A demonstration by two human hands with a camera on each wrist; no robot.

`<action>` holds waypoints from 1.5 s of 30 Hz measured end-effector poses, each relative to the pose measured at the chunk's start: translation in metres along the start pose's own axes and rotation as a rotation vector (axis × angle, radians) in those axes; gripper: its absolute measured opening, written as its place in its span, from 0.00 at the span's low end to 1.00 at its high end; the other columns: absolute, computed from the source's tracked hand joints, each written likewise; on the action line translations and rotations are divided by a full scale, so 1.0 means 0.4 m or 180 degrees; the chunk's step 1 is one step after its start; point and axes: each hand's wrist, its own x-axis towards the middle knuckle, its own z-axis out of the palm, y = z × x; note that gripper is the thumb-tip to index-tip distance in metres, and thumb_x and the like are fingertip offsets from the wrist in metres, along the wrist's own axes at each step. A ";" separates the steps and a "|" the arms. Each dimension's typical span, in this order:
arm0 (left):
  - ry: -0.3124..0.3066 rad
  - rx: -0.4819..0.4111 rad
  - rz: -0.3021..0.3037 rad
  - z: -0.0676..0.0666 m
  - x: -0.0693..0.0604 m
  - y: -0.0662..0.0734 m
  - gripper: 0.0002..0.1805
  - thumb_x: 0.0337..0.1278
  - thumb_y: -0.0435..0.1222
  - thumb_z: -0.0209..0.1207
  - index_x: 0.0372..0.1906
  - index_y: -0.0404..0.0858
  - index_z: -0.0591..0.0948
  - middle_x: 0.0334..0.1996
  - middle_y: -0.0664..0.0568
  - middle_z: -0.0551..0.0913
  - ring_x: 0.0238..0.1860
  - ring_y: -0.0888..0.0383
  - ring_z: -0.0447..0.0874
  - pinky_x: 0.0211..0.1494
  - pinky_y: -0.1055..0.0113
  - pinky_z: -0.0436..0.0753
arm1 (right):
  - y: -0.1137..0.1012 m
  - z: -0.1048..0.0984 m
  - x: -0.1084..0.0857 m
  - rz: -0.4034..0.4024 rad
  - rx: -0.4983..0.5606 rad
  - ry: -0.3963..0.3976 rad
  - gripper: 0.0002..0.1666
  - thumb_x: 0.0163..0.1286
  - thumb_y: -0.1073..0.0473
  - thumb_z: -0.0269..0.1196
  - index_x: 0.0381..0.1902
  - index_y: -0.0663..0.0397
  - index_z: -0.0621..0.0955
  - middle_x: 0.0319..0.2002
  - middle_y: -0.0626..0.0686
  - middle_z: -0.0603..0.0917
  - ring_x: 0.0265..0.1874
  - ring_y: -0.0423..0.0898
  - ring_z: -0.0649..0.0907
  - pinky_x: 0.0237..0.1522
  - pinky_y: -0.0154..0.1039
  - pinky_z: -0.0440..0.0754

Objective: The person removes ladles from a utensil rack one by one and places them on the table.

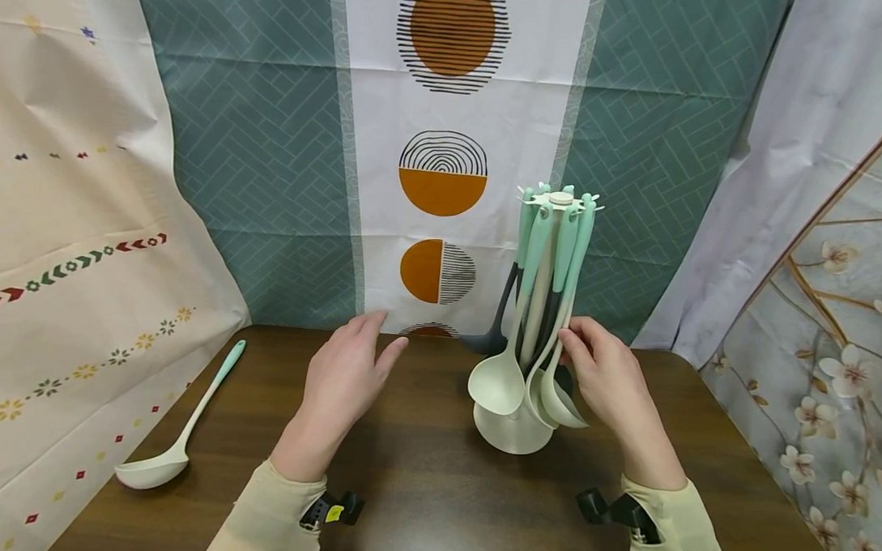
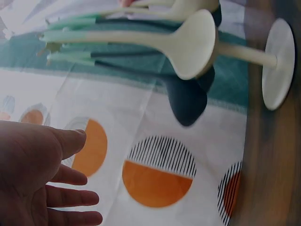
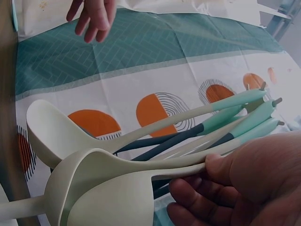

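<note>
My right hand (image 1: pixel 608 367) is at the right side of the utensil stand (image 1: pixel 514 437), thumb and fingers pinching the slim neck of a cream utensil (image 1: pixel 562 405). Its mint grip reaches up to the hooked crown (image 1: pixel 561 198) of the stand, and its broad end hangs low beside the post. Another neck runs so close to it that I can't be sure whether my fingers touch that one too.

My left hand (image 1: pixel 346 384) hovers to the left of the stand, well apart from it, with the fingers loosely straight, the thumb spread away, and nothing held.

The stand is upright on the brown worktop (image 1: pixel 449 502), hung all round with mint-handled tools. A cream spoon (image 1: pixel 497 384) faces me on its near side, and a dark utensil (image 1: pixel 485 341) sticks out behind, to the left. Far to the left of the stand a cream ladle (image 1: pixel 152 472) lies by itself, its bowl towards me and its mint end pointing away.

Behind the stand hangs a teal and white cloth (image 1: pixel 262 152) with orange circles; a floral cloth (image 1: pixel 840 424) hangs to its right.
</note>
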 end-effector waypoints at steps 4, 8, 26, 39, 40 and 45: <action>0.0010 -0.0093 0.0092 0.011 0.004 0.039 0.33 0.79 0.50 0.67 0.75 0.34 0.79 0.70 0.40 0.83 0.68 0.39 0.82 0.68 0.41 0.82 | 0.000 0.001 0.001 0.0010 0.0004 0.0005 0.13 0.89 0.52 0.59 0.55 0.54 0.85 0.38 0.53 0.88 0.39 0.52 0.83 0.46 0.51 0.78; -0.0012 -0.0157 0.0133 0.022 0.007 0.074 0.32 0.79 0.51 0.66 0.75 0.35 0.80 0.69 0.41 0.84 0.68 0.41 0.83 0.67 0.42 0.83 | 0.000 0.002 0.003 -0.0009 -0.0002 0.0012 0.13 0.89 0.52 0.59 0.55 0.54 0.85 0.39 0.53 0.88 0.39 0.52 0.84 0.46 0.52 0.78; -0.0065 -0.0439 0.0321 0.070 0.012 0.192 0.30 0.80 0.52 0.65 0.75 0.39 0.81 0.68 0.46 0.85 0.67 0.45 0.84 0.65 0.45 0.84 | 0.011 0.006 0.004 -0.0001 -0.0003 0.0007 0.12 0.90 0.54 0.58 0.55 0.54 0.84 0.38 0.53 0.87 0.39 0.53 0.84 0.46 0.51 0.79; -0.0060 -0.0709 0.0414 0.082 0.019 0.250 0.29 0.80 0.51 0.66 0.74 0.40 0.81 0.68 0.47 0.85 0.67 0.47 0.85 0.65 0.47 0.85 | 0.005 0.001 0.003 -0.0043 0.0011 0.0035 0.13 0.90 0.53 0.58 0.54 0.54 0.85 0.38 0.52 0.88 0.40 0.52 0.85 0.48 0.53 0.80; -0.0050 -0.0726 0.0413 0.083 0.020 0.254 0.29 0.79 0.51 0.66 0.74 0.40 0.81 0.68 0.47 0.85 0.66 0.47 0.85 0.65 0.47 0.85 | 0.005 0.002 0.004 -0.0049 0.0009 0.0037 0.13 0.90 0.53 0.59 0.55 0.54 0.85 0.38 0.52 0.88 0.40 0.52 0.85 0.48 0.53 0.80; -0.0034 -0.0818 0.0414 0.089 0.028 0.274 0.29 0.79 0.51 0.67 0.74 0.41 0.82 0.68 0.48 0.85 0.66 0.48 0.85 0.65 0.48 0.85 | 0.006 0.002 0.003 -0.0048 0.0005 0.0038 0.13 0.90 0.53 0.58 0.55 0.53 0.85 0.38 0.52 0.88 0.40 0.51 0.85 0.47 0.53 0.80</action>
